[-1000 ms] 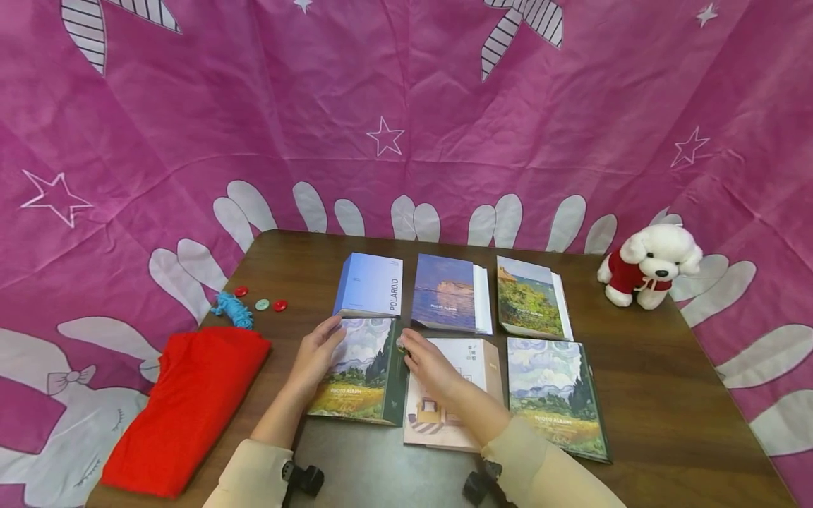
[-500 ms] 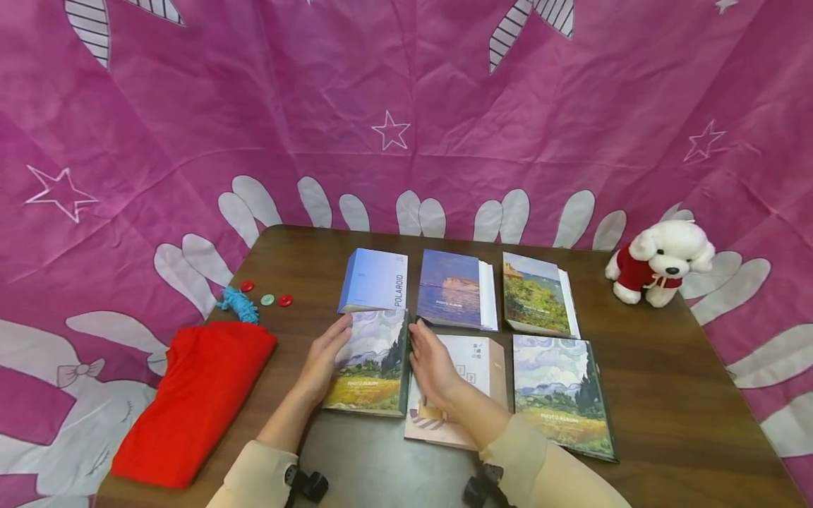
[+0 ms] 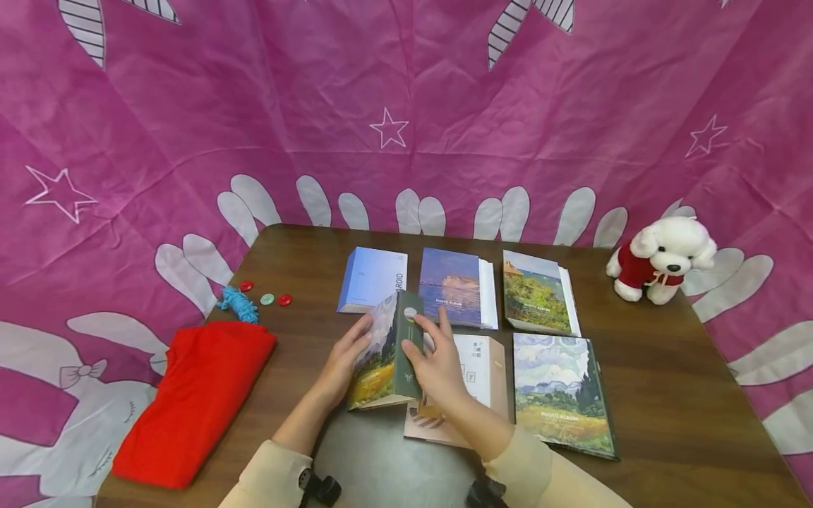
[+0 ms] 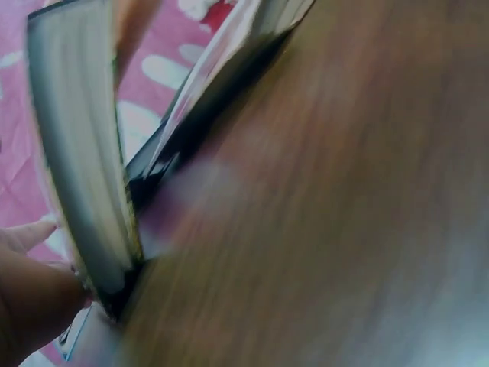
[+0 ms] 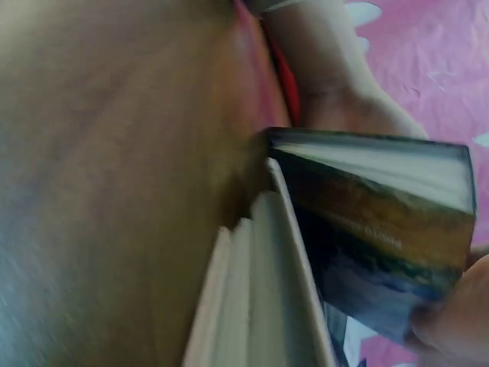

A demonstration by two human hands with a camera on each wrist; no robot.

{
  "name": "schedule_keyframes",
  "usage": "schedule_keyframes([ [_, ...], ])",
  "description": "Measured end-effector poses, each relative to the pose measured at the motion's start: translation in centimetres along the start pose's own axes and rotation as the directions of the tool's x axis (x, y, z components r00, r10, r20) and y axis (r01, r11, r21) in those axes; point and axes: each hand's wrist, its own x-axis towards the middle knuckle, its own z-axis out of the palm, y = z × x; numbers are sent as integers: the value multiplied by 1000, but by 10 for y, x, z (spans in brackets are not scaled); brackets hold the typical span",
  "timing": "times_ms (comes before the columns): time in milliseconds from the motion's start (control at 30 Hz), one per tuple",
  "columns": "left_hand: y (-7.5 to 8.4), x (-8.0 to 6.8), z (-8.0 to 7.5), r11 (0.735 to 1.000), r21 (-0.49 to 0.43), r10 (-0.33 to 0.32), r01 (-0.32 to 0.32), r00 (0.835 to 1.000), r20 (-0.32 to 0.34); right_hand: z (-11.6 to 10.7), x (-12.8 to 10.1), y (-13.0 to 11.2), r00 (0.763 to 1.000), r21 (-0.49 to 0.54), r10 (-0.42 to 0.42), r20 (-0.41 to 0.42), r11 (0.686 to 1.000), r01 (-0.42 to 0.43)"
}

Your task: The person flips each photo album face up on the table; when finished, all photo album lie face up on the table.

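The person's left hand (image 3: 343,361) and right hand (image 3: 438,367) clasp the green-spined photo album (image 3: 389,353) from opposite sides, fingers curled on cover and spine, tilting it up on its edge off the desk (image 3: 298,282), beside the beige album (image 3: 476,367).

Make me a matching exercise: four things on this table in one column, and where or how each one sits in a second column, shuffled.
1. green-spined album
2. plush dog
3. red cloth
4. buttons

A. far right table edge
B. folded at the near left
C. tipped up on edge between both hands
D. beside the blue yarn

Pairs: 1-C, 2-A, 3-B, 4-D
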Motion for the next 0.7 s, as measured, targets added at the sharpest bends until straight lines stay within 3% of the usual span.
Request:
schedule_keyframes([
  [167,1,-1,10,1000,-18,15,-14,998,65,-4,7,-6,999,66,37,-17,997,-35],
  [400,16,-3,16,987,-160,60,-33,983,173,-7,12,-13,1000,110,-30,-6,993,30],
  [600,28,-6,2,981,-190,5,26,987,161,-1,18,-6,996,125,-38,84,992,27],
  [700,33,-7,-10,984,-176,-6,31,990,142,3,21,-1,990,89,37,136,995,-49],
])
